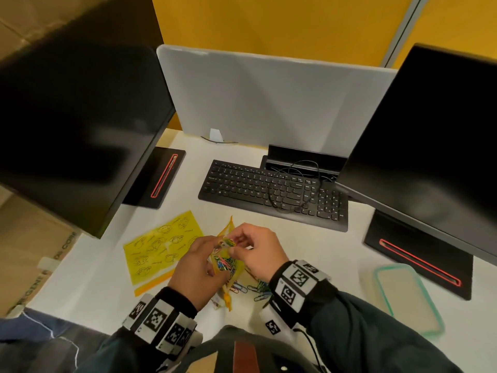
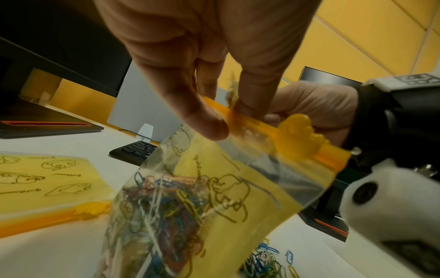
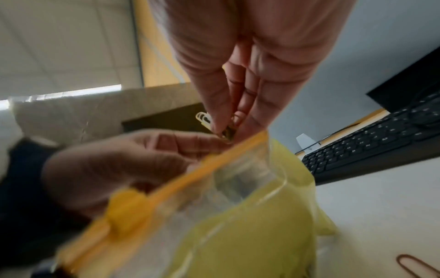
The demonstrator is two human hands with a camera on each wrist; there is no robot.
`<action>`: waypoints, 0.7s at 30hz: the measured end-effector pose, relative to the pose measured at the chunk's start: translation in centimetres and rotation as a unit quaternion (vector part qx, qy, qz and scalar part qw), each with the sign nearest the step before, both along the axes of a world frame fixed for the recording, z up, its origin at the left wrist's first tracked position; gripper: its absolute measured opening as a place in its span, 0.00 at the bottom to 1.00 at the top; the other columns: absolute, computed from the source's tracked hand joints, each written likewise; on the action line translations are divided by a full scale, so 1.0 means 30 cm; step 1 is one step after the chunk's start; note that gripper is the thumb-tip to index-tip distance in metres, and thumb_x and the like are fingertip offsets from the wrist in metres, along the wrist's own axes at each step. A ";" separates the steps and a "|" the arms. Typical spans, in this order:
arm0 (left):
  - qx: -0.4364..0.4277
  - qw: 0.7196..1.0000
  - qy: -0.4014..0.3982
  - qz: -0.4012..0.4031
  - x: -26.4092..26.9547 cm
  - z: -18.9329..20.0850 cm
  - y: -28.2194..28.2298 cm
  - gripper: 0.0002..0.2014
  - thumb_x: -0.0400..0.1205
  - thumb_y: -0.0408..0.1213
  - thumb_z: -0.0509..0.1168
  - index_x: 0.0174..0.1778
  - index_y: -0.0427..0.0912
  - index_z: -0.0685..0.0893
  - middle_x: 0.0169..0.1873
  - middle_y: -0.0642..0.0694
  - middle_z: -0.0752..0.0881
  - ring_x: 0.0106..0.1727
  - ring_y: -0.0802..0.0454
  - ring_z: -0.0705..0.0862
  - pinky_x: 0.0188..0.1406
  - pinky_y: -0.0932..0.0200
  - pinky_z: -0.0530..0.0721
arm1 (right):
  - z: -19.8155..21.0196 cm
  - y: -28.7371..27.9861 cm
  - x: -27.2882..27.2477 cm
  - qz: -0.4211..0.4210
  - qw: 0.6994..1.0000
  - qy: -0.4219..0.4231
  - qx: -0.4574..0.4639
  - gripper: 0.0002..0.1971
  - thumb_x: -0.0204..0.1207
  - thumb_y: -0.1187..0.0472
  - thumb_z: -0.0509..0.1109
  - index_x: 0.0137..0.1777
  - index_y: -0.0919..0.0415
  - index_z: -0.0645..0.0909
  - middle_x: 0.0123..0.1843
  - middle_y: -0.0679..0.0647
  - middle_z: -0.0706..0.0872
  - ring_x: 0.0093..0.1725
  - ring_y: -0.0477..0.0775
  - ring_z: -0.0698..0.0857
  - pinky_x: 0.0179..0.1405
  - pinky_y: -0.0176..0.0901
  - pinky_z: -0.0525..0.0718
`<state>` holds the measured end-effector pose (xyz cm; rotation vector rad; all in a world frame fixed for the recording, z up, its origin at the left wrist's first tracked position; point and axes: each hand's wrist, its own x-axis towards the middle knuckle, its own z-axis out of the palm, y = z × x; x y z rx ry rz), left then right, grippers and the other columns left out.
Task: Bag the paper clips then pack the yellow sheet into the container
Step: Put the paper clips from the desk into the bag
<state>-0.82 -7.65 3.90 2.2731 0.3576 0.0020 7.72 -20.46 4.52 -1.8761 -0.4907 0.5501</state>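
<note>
My left hand (image 1: 200, 261) (image 2: 214, 116) pinches the orange zip edge of a yellow-and-clear zip bag (image 1: 226, 261) (image 2: 214, 197) (image 3: 238, 216) and holds it up above the desk. Many coloured paper clips (image 2: 161, 206) sit inside it. My right hand (image 1: 254, 247) (image 3: 228, 127) pinches a few paper clips (image 3: 204, 118) right at the bag's open mouth. Loose paper clips (image 1: 251, 289) (image 2: 264, 261) lie on the desk under my right wrist. A yellow sheet (image 1: 161, 244) (image 2: 47, 176) printed with drawings lies flat to the left of my hands.
A container lid with a teal rim (image 1: 403, 294) lies at the right front. A black keyboard (image 1: 274, 192) with a cable on it sits behind my hands. Two dark monitors (image 1: 80, 135) (image 1: 435, 141) flank the white desk (image 1: 94, 286). One brown clip (image 3: 414, 267) lies apart.
</note>
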 end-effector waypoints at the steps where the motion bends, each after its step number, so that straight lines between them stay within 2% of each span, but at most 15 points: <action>1: -0.001 1.000 -0.002 0.001 -0.001 0.000 0.002 0.28 0.67 0.30 0.73 0.63 0.46 0.77 0.58 0.56 0.72 0.31 0.64 0.80 0.29 0.80 0.74 | -0.006 0.010 -0.006 0.016 1.000 -0.003 -0.020 0.11 0.67 0.69 0.76 0.47 0.55 0.85 0.42 0.49 0.85 0.43 0.45 0.83 0.46 0.34 0.82; 3: -0.002 1.000 -0.006 0.001 -0.005 -0.001 0.007 0.28 0.67 0.28 0.72 0.64 0.48 0.77 0.57 0.57 0.72 0.32 0.62 0.80 0.31 0.80 0.75 | -0.014 0.012 -0.014 0.030 0.999 -0.021 -0.038 0.12 0.69 0.66 0.75 0.51 0.54 0.85 0.47 0.48 0.87 0.49 0.45 0.85 0.51 0.35 0.83; 6: -0.003 1.000 -0.004 0.001 -0.006 -0.007 0.013 0.30 0.68 0.26 0.71 0.66 0.49 0.76 0.57 0.57 0.71 0.35 0.60 0.79 0.32 0.80 0.75 | -0.011 -0.030 0.018 -0.045 0.995 -0.079 -0.034 0.10 0.73 0.65 0.71 0.53 0.52 0.84 0.47 0.45 0.85 0.45 0.44 0.84 0.46 0.32 0.81; 7: -0.003 1.000 -0.002 0.001 -0.006 -0.010 0.013 0.30 0.68 0.26 0.71 0.66 0.49 0.76 0.57 0.57 0.71 0.35 0.60 0.79 0.33 0.80 0.75 | -0.018 -0.056 0.039 -0.072 0.991 -0.094 -0.058 0.10 0.74 0.65 0.70 0.53 0.53 0.84 0.48 0.45 0.85 0.44 0.44 0.83 0.47 0.34 0.81; 9: -0.003 1.000 -0.002 0.001 -0.004 -0.014 0.013 0.30 0.68 0.26 0.71 0.66 0.50 0.75 0.58 0.57 0.71 0.34 0.59 0.79 0.33 0.80 0.75 | -0.053 -0.126 0.080 -0.061 0.976 -0.104 -0.183 0.14 0.75 0.64 0.70 0.60 0.53 0.80 0.56 0.49 0.83 0.51 0.47 0.82 0.56 0.40 0.82; 11: -0.003 1.000 -0.003 0.001 -0.003 -0.018 0.015 0.30 0.68 0.26 0.71 0.66 0.49 0.76 0.58 0.57 0.71 0.34 0.59 0.79 0.33 0.81 0.75 | -0.113 -0.201 0.089 0.030 0.937 -0.074 -0.340 0.29 0.71 0.62 0.74 0.71 0.52 0.70 0.69 0.53 0.75 0.64 0.53 0.78 0.67 0.47 0.78; 13: -0.004 1.000 -0.004 0.003 -0.002 -0.019 0.018 0.30 0.68 0.26 0.71 0.66 0.49 0.76 0.58 0.57 0.71 0.35 0.59 0.79 0.33 0.81 0.75 | -0.169 -0.254 0.070 0.119 0.898 -0.056 -0.420 0.46 0.63 0.58 0.80 0.78 0.50 0.57 0.76 0.54 0.65 0.72 0.58 0.69 0.71 0.52 0.75; 15: -0.004 1.000 -0.003 0.002 0.000 -0.019 0.019 0.30 0.68 0.26 0.71 0.66 0.49 0.76 0.58 0.57 0.71 0.34 0.60 0.79 0.33 0.81 0.75 | -0.201 -0.268 0.053 0.151 0.884 -0.074 -0.436 0.55 0.59 0.56 0.83 0.80 0.48 0.50 0.78 0.54 0.61 0.74 0.59 0.65 0.71 0.54 0.74; 17: -0.007 1.000 -0.003 -0.001 0.003 -0.020 0.015 0.30 0.68 0.26 0.71 0.66 0.49 0.76 0.58 0.57 0.71 0.32 0.63 0.79 0.33 0.81 0.75 | -0.225 -0.254 0.056 0.153 0.885 -0.100 -0.427 0.57 0.59 0.55 0.83 0.81 0.46 0.46 0.79 0.53 0.61 0.74 0.59 0.65 0.70 0.55 0.75; 19: -0.009 1.000 -0.003 -0.006 0.004 -0.019 0.011 0.30 0.68 0.26 0.71 0.66 0.49 0.76 0.58 0.57 0.71 0.34 0.63 0.79 0.32 0.81 0.74 | -0.236 -0.225 0.072 0.160 0.887 -0.120 -0.415 0.55 0.61 0.56 0.81 0.81 0.45 0.46 0.78 0.53 0.61 0.73 0.60 0.65 0.69 0.56 0.76; 21: -0.006 1.000 -0.002 -0.008 0.003 -0.019 0.015 0.30 0.68 0.26 0.71 0.66 0.50 0.75 0.58 0.57 0.71 0.36 0.62 0.79 0.33 0.81 0.75 | -0.237 -0.194 0.088 0.176 0.888 -0.133 -0.403 0.49 0.65 0.59 0.78 0.81 0.47 0.50 0.77 0.54 0.65 0.71 0.60 0.67 0.69 0.55 0.75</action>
